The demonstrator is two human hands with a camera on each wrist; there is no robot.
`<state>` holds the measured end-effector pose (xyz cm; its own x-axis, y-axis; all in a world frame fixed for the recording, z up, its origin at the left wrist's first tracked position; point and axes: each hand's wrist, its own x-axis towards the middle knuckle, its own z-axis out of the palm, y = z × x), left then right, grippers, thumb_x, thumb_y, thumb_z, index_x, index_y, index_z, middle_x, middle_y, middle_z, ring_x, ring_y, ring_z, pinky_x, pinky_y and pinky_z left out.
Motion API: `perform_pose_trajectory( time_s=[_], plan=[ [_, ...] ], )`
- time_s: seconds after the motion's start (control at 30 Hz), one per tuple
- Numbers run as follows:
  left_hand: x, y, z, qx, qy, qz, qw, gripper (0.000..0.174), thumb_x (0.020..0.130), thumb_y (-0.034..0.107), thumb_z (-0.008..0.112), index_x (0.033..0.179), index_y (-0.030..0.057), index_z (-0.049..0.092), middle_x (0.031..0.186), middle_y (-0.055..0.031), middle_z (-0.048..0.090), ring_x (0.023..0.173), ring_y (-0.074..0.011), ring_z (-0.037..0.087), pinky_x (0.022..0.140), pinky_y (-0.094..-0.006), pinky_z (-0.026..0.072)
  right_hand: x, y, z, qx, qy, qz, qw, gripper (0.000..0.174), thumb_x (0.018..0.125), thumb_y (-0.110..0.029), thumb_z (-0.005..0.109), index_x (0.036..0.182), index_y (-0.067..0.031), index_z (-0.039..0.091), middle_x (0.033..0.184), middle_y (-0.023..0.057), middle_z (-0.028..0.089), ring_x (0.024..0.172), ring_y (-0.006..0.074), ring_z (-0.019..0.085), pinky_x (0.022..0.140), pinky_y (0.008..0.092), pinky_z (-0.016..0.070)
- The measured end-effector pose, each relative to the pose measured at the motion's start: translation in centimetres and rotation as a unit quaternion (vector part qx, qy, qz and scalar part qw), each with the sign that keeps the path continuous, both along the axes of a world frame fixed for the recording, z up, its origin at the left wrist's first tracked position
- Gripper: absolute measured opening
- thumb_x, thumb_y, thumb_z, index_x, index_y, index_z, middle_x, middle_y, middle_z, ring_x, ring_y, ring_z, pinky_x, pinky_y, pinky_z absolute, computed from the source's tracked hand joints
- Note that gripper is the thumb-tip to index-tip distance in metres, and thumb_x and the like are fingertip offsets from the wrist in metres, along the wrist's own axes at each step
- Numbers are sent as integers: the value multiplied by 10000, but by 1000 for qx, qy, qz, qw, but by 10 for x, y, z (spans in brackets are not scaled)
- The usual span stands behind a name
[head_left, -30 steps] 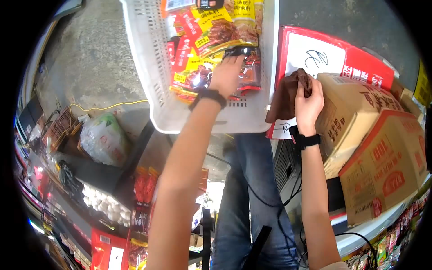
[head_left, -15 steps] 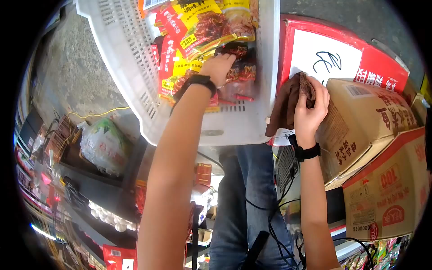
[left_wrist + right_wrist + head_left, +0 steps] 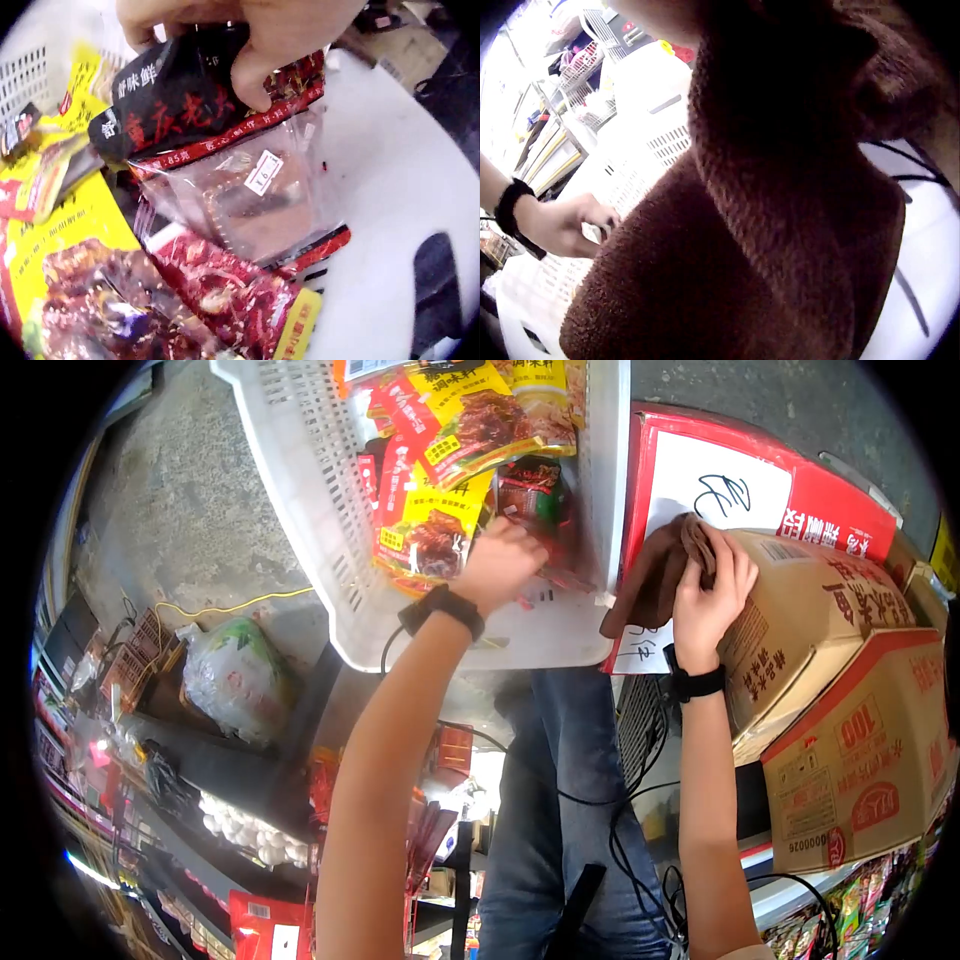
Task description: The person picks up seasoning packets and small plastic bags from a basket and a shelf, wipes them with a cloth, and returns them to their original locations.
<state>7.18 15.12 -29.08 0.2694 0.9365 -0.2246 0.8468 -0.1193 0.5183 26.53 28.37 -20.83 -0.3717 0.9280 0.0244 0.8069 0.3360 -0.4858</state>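
Observation:
My left hand (image 3: 503,565) is inside the white plastic basket (image 3: 470,651), near its close end. It pinches a black and red seasoning packet (image 3: 176,112) by the upper part, thumb across the front. The packet's lower half is clear, with a white price sticker (image 3: 263,172) on it. Beneath lie yellow and red seasoning packets (image 3: 435,525) with pictures of cooked food, and a dark packet (image 3: 530,490) beside them. To the right of the basket, my right hand (image 3: 712,600) holds a brown cloth (image 3: 643,585), which hangs down in folds.
A red and white carton (image 3: 770,470) with handwriting stands right of the basket. Brown cardboard boxes (image 3: 850,740) sit closer on the right. Black cables (image 3: 620,800) trail by my legs. Left are a full plastic bag (image 3: 240,670) and a heap of white bulbs (image 3: 250,830).
My left hand has drawn back toward the near end of the basket, exposing the dark packet behind it. The right hand keeps the cloth, shifting slightly right. The head view has swung back and forth.

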Motion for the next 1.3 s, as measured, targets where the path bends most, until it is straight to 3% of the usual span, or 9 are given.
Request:
perform_pose_trajectory(
  time_s=[0.3,0.4,0.47,0.6,0.73,0.87,1.0,1.13,1.3],
  plan=[
    [-9,-51,186,65,-32,131,989,155,583,77,555,734,93,581,690,15,507,713,-158,489,785,-316,384,-29,-5,66,-85,34,95,991,428,763,-142,604,1168,-77,483,1230,155,424,1160,329,370,975,407,286],
    [-14,-72,265,70,-105,264,956,191,560,4,567,729,65,631,681,-15,564,719,-207,524,724,-322,422,-43,-20,113,-345,167,187,904,398,826,-208,564,1189,-66,482,1291,128,400,1215,246,348,1001,348,256],
    [-17,-90,320,36,-155,347,924,216,555,-62,543,718,46,634,691,-44,592,721,-236,540,675,-321,441,-58,-32,162,-563,236,208,765,412,868,-265,509,1209,-40,454,1284,110,412,1217,218,347,999,336,252],
    [-5,-129,416,6,-215,543,812,155,611,-81,599,750,-15,609,676,-104,556,625,-203,528,604,-257,415,-71,-59,243,-624,266,250,691,427,900,-296,446,1217,-12,419,997,78,603,1095,184,456,952,327,299],
    [35,-200,465,66,-395,674,621,137,718,5,644,835,-37,588,710,-50,584,639,-69,489,563,-223,397,-75,-85,310,-505,274,432,695,273,870,-211,501,1055,-12,475,1187,87,495,1082,171,452,928,299,327],
    [78,-275,521,103,-456,676,570,167,788,46,608,931,-39,587,844,-20,602,736,-62,522,685,-209,417,-72,-141,397,-672,138,428,589,472,707,-14,671,1111,-48,429,1062,38,477,960,85,484,819,230,403],
    [129,-354,554,149,-497,704,485,177,805,30,570,963,-49,578,888,-19,600,773,-55,525,714,-201,412,-64,-216,457,-593,17,619,515,578,747,-146,674,1242,-52,392,936,4,539,762,46,450,654,196,386],
    [189,-434,571,173,-443,741,474,150,815,69,577,921,-37,580,827,10,584,720,-32,497,655,-196,406,-34,-303,474,-598,31,652,464,592,746,-53,631,1253,-74,327,1179,53,399,829,48,471,625,173,388],
    [265,-503,566,262,-356,797,412,129,817,69,570,902,-25,593,804,17,589,711,-34,497,648,-201,407,-5,-391,506,-606,-12,671,428,545,681,138,482,1161,-74,336,1087,17,330,1006,90,410,762,226,416]
  ],
)
